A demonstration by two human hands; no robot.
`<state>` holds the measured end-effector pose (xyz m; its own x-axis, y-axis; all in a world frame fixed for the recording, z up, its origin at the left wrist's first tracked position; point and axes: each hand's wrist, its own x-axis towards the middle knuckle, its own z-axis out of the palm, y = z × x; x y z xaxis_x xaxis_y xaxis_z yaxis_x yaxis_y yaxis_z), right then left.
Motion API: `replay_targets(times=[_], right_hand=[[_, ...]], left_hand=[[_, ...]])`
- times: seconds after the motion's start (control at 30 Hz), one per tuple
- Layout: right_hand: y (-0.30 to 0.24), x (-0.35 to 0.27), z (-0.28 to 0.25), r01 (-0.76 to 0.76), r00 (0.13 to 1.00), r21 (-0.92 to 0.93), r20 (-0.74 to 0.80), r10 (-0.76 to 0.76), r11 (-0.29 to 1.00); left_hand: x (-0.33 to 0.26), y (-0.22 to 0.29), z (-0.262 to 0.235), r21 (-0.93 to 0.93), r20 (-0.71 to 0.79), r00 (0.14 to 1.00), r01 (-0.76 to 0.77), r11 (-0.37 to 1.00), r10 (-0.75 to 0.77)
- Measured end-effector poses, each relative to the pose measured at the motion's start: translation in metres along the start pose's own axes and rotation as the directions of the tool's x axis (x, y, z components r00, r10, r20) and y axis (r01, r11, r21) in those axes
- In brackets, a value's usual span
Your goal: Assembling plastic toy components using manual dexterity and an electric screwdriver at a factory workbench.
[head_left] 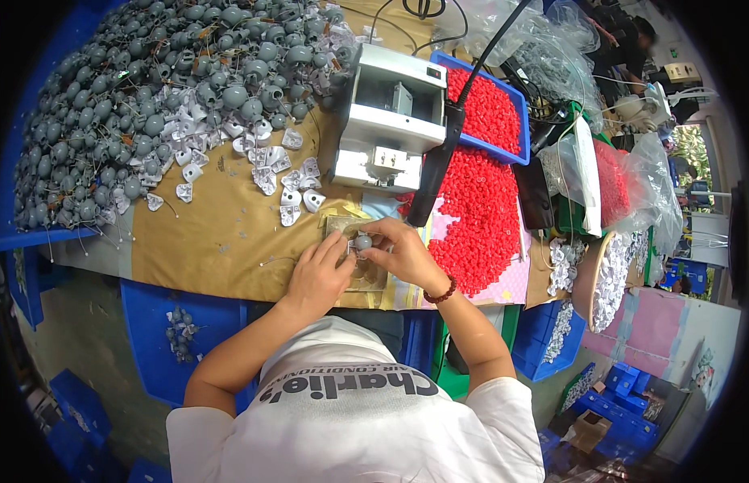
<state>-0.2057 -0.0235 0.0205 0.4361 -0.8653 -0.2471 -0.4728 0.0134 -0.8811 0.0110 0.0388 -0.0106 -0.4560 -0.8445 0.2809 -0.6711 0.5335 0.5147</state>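
From where I stand, the piece being handled is a small, rounded grey part (363,241), smooth-looking, with something whitish at its left side, too small to make out. It sits between the two hands, over a yellowish pad (370,282) near the table's front edge (205,278). The right hand (407,253) pinches it between thumb and fingers; the left hand (320,272) curls close beside it, and whether those fingers grip anything I can't tell.
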Motion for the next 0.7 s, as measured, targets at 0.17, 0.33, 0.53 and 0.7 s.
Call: replay_targets(times=[0.17,0.33,0.53,0.7], right_hand=[[0.006,0.002,0.004,0.071,0.995,-0.081,-0.065,-0.077,0.994],[0.005,-0.002,0.006,0.125,0.987,-0.091,-0.091,-0.133,0.988],[0.01,-0.004,0.017,0.126,0.972,-0.174,-0.177,-0.157,0.977],[0.003,-0.005,0.018,0.093,0.973,-0.14,-0.199,-0.12,0.986]], left_hand=[[0.002,0.0,0.001,-0.016,-0.012,1.0,0.007,1.0,-0.007],[0.004,-0.001,0.003,0.007,-0.021,1.0,0.004,1.0,-0.003],[0.006,0.0,0.004,0.01,-0.034,0.999,0.019,1.0,-0.019],[0.027,0.01,0.0,-0.018,-0.032,0.988,0.15,0.989,-0.151]])
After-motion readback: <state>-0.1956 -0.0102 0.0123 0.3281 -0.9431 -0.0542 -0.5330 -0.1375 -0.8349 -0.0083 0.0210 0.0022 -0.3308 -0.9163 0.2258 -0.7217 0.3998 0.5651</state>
